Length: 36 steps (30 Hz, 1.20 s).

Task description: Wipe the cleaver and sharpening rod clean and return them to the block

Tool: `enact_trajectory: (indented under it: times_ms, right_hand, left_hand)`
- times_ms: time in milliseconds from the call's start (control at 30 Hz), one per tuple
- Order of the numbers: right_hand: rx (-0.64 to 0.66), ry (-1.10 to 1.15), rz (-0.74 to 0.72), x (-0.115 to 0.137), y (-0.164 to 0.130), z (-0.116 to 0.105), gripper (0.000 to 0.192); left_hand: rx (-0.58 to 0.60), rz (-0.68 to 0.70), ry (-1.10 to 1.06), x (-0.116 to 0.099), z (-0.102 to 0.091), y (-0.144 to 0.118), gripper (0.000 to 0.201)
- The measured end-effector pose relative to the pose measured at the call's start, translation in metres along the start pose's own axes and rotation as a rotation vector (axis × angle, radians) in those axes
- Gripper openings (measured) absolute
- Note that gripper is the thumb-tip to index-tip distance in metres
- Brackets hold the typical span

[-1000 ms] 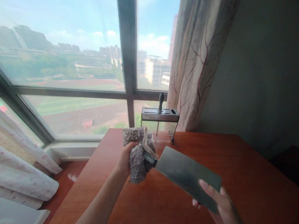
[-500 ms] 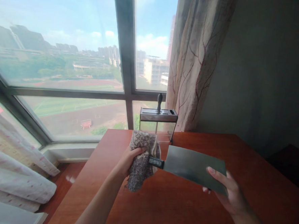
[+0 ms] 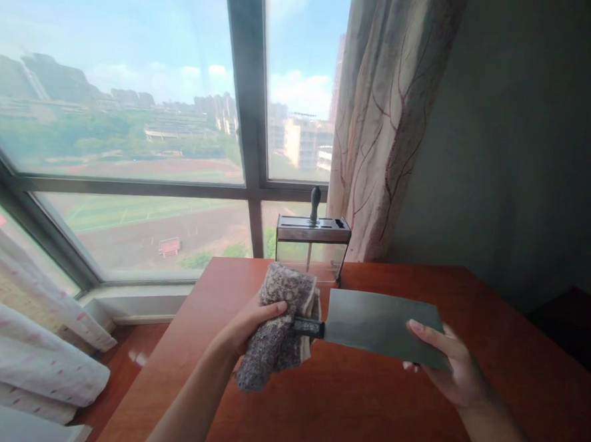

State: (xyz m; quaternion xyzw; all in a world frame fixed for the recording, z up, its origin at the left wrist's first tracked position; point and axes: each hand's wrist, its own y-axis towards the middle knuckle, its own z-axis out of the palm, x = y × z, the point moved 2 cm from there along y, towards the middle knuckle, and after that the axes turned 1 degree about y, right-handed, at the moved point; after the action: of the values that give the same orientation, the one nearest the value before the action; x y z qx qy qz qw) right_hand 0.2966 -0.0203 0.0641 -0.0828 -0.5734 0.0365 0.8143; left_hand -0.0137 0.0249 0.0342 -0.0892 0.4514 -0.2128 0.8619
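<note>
A large window (image 3: 132,104), split into four visible panes by a dark frame, fills the far side and looks out on buildings and a sports field. To its right hangs one patterned curtain (image 3: 386,120) with a branch print, against a dark grey wall (image 3: 530,142). A second, pale curtain (image 3: 28,338) with small pink marks bunches at the lower left. One reddish-brown wooden table (image 3: 364,412) spreads below the hands, with bare wood under them.

At the table's far edge, against the window, stands one knife holder (image 3: 313,245) with a metal top and clear walls; a single dark handle (image 3: 315,199) sticks upright from it. It stands just behind the hands.

One cleaver (image 3: 376,326) is held level above the table, between the two hands, its broad rectangular blade dull grey and flat toward the camera, its short dark neck running left into a cloth. One grey-brown fuzzy cloth (image 3: 279,327) with a pale edge is bundled around the cleaver's handle, which it hides.

The left hand (image 3: 249,325) is clamped on the cloth, fingers curled over it. The right hand (image 3: 449,370) grips the blade's far end, thumb on the face, fingers behind.
</note>
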Motion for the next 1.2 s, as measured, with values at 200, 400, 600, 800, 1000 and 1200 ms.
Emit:
enact_trajectory:
  times_ms: [200, 400, 600, 800, 1000, 1200]
  right_hand:
    - [-0.088, 0.072, -0.076, -0.017, 0.003, 0.005, 0.024]
    - [-0.095, -0.065, -0.080, -0.080, -0.022, 0.053, 0.038]
    - [-0.088, -0.280, -0.222, -0.107, -0.028, 0.074, 0.043]
    - [-0.124, -0.449, -0.375, -0.099, -0.019, 0.082, 0.044]
    - [-0.044, -0.530, -0.410, -0.110, -0.023, 0.079, 0.045]
    - [0.461, -0.565, -0.326, -0.060, -0.012, 0.033, 0.047]
  left_hand:
    - [-0.011, 0.054, -0.231, 0.013, 0.010, 0.016, 0.044]
    - [-0.027, 0.111, -0.416, 0.035, 0.030, 0.024, 0.048]
    - [-0.007, 0.048, -0.444, 0.043, 0.033, 0.020, 0.050]
    - [0.069, -0.053, -0.363, 0.062, 0.050, 0.011, 0.048]
    - [-0.045, 0.050, -0.307, 0.054, 0.049, 0.005, 0.036]
    - [-0.167, 0.147, -0.230, 0.039, 0.035, 0.007, 0.036]
